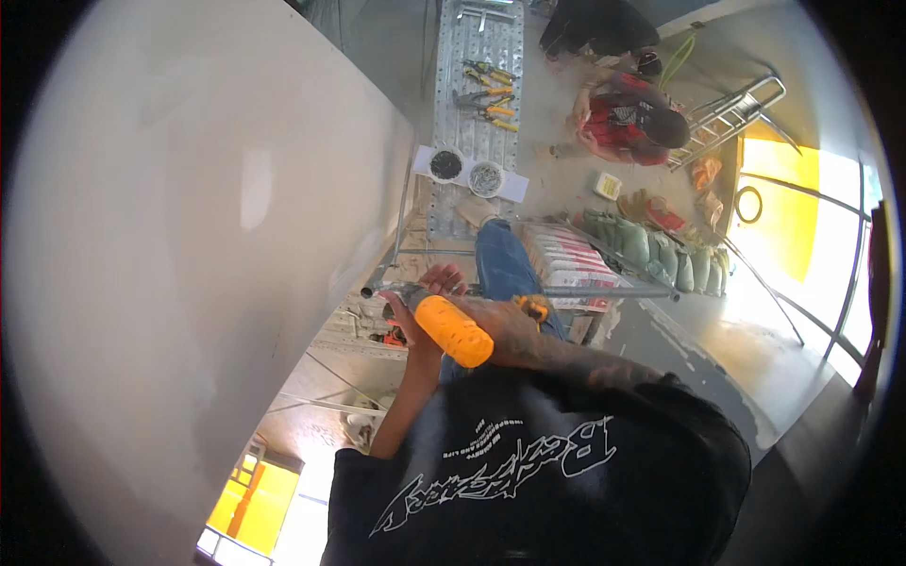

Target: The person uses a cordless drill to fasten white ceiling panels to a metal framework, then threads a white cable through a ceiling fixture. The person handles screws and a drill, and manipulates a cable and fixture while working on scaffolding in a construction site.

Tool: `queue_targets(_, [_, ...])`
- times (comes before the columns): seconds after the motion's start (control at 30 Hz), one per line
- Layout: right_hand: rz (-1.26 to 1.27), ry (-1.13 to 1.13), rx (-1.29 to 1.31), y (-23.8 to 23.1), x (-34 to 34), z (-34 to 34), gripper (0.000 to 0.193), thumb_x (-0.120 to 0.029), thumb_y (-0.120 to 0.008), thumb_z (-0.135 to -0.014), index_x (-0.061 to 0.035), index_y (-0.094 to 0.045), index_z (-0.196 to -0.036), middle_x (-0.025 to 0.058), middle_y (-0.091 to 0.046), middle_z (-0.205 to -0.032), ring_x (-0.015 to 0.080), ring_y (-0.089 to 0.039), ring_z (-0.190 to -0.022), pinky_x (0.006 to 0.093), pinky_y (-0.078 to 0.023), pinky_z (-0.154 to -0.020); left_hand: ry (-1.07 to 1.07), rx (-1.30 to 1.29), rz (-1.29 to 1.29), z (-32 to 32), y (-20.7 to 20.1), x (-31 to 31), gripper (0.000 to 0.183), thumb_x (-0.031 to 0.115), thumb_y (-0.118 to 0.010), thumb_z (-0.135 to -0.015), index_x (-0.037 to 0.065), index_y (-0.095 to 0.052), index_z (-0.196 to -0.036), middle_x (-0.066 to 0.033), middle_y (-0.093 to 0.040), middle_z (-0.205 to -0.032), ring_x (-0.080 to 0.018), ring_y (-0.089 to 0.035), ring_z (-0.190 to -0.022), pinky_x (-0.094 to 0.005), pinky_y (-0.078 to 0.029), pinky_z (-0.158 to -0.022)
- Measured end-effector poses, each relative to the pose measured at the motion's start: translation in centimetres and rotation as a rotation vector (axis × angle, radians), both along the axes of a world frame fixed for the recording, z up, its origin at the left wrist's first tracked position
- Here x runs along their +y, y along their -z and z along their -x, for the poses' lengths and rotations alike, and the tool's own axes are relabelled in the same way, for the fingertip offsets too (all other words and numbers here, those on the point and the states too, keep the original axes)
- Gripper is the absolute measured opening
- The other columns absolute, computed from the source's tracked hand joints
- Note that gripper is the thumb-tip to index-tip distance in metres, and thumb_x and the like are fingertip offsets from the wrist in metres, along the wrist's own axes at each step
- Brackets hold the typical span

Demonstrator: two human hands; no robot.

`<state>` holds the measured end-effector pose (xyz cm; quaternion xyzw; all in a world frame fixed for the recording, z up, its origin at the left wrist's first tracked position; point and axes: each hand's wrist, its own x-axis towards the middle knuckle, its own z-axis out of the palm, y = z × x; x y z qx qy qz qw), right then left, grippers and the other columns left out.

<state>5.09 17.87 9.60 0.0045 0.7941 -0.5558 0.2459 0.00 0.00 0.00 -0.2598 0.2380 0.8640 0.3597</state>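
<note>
First, locate the orange, rounded power tool with a hard-looking casing (455, 332) at the near centre, in front of the black T-shirt with white lettering (576, 462). Its rear end faces the wearer; its front end lies between the hands. The left hand (406, 321) supports the tool from the left and is judged closed around its grip, which the casing hides. The right hand (444, 279) is just beyond the casing, fingers bent and slightly apart; whether they pinch a small part cannot be told.

Handling: the tool should be rigid, moderately heavy and weighted toward the casing. Take hold at the grip, with the palm close behind the casing; smooth plastic may slip in dusty fingers. Keep fingers clear of the front end.

Just beyond the hands runs a round grey metal tube (613, 291), its open end to the left. A leg in blue jeans (505, 255) extends past it. Farther out, a white tub of dark fasteners (445, 182) and a white tub of silvery fasteners (485, 195) stand side by side on a perforated metal plank (477, 52). At the plank's far part lie yellow-handled hand tools (495, 94). To the far right, a person in a red top (618, 123) is bent low.
</note>
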Motion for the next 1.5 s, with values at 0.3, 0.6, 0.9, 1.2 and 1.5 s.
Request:
queue_targets(0.3, [0.339,0.888,-0.928,21.2,6.9,5.8,0.029,-0.014,-0.069,-0.095,-0.0047,-0.057,-0.120,0.0071,-0.066,-0.098,0.0198,-0.068,-0.086,0.0350,-0.056,-0.077,0.821,0.350,1.325,7.8,35.2,2.5,0.028,0.026,-0.064,-0.096,-0.001,-0.070,-0.100,-0.0150,-0.072,-0.093,-0.0329,-0.069,-0.090,-0.0469,-0.054,-0.080])
queue_targets(0.6, [0.536,0.967,-1.134,28.3,7.0,3.0,0.029,-0.010,-0.070,-0.095,-0.0062,-0.058,-0.121,0.0016,-0.064,-0.096,0.0112,-0.063,-0.078,0.0276,-0.054,-0.070,1.084,0.876,1.589,20.6,59.7,14.8,0.032,0.021,-0.060,-0.095,0.008,-0.065,-0.124,-0.0157,-0.067,-0.117,-0.0365,-0.065,-0.109,-0.0469,-0.052,-0.093])
queue_targets(0.9, [0.502,1.018,-1.263,28.0,10.3,4.6,0.046,-0.018,-0.075,-0.094,-0.0065,-0.052,-0.132,0.0045,-0.065,-0.114,0.0118,-0.066,-0.097,0.0285,-0.056,-0.084,1.329,0.839,1.679,20.7,69.5,17.6,0.046,0.019,-0.066,-0.091,0.014,-0.054,-0.135,-0.0160,-0.055,-0.133,-0.0364,-0.064,-0.113,-0.0489,-0.057,-0.089])
queue_targets(1.2, [0.493,0.901,-1.181,27.8,10.4,4.6,0.048,-0.018,-0.073,-0.094,-0.0054,-0.051,-0.135,0.0069,-0.067,-0.118,0.0165,-0.067,-0.109,0.0327,-0.056,-0.096,1.404,0.807,1.637,22.1,69.9,17.1,0.020,0.022,-0.066,-0.094,0.012,-0.070,-0.111,-0.0113,-0.069,-0.111,-0.0335,-0.067,-0.106,-0.0470,-0.054,-0.087])
queue_targets(1.5, [0.421,0.817,-0.920,26.4,8.0,4.6,0.037,-0.015,-0.070,-0.094,-0.0052,-0.057,-0.128,0.0032,-0.067,-0.102,0.0128,-0.066,-0.089,0.0287,-0.055,-0.079,0.865,0.702,1.422,20.6,59.8,15.2,0.021,0.020,-0.068,-0.091,0.005,-0.065,-0.104,-0.0181,-0.071,-0.102,-0.0349,-0.070,-0.094,-0.0440,-0.053,-0.082])
